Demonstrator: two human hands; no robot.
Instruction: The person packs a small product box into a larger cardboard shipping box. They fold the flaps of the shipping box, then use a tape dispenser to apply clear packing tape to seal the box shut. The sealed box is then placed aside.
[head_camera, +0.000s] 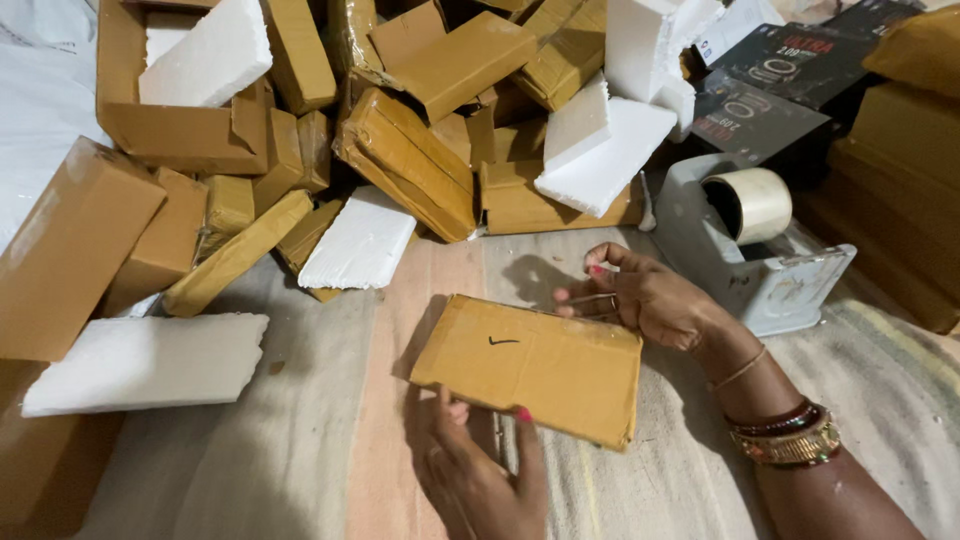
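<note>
A flat brown cardboard package with a small black mark on its top face is held just above the striped cloth. My left hand grips its near edge from below, thumb on top. At the package's far right corner is my right hand, whose fingers pinch a thin strip of clear tape; bangles ring that wrist. A grey tape dispenser with a roll of tape stands just right of my right hand.
A big heap of brown wrapped packages and white foam slabs fills the far side. Another foam slab and a brown box lie at left. Dark printed boxes sit at the back right.
</note>
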